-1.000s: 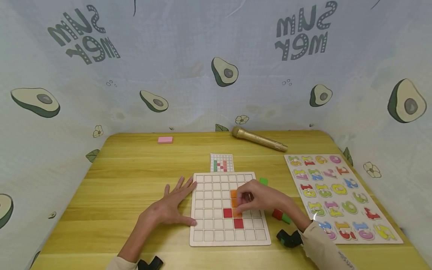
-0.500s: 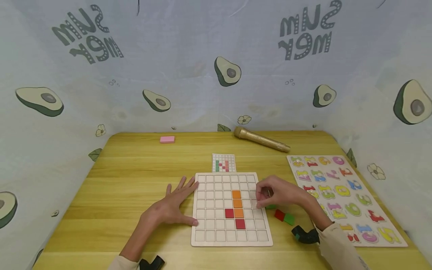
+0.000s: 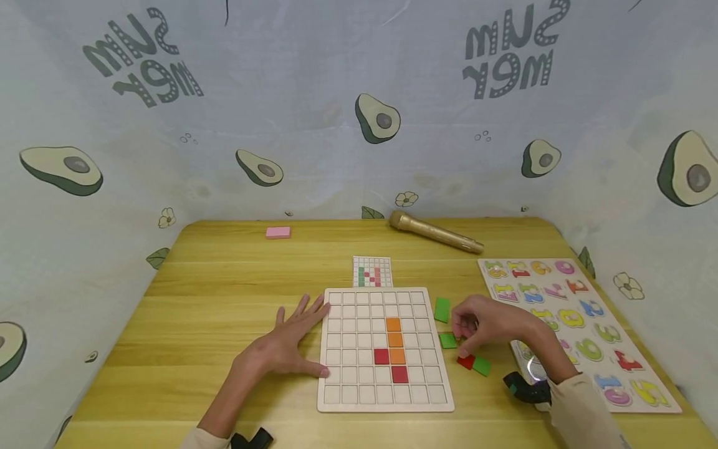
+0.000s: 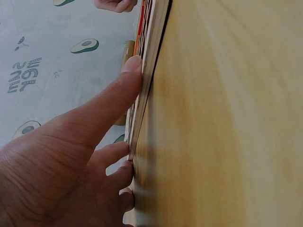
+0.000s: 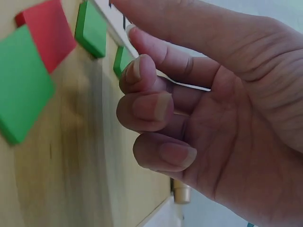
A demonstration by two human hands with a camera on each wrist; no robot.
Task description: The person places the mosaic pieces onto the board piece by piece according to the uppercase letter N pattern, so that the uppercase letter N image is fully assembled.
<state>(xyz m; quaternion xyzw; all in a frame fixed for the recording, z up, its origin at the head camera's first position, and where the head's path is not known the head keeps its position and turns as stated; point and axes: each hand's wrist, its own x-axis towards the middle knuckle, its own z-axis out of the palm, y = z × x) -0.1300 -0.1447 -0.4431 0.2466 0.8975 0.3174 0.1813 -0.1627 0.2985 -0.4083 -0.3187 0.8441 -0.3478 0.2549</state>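
A white grid board (image 3: 348,388) lies on the wooden table (image 3: 224,293), holding three orange tiles (image 3: 395,340) in a column and two red tiles (image 3: 381,356). My left hand (image 3: 291,340) lies flat with straight fingers against the board's left edge; in the left wrist view the thumb (image 4: 111,101) presses the board's rim (image 4: 152,56). My right hand (image 3: 467,327) hovers right of the board with fingers curled, holding nothing. Around it lie loose green tiles (image 3: 447,340) and a red tile (image 3: 465,362). In the right wrist view the curled fingers (image 5: 142,106) hang beside a green tile (image 5: 92,28) and the red tile (image 5: 45,33).
A small pattern card (image 3: 372,272) sits behind the board. A number puzzle (image 3: 583,337) lies at the right, close to my right forearm. A gold microphone (image 3: 436,232) and a pink block (image 3: 278,232) rest near the far edge. Avocado-print cloth walls surround the table.
My right hand left the orange column on the board and moved right, off the board, to the loose tiles. The left hand stayed put.
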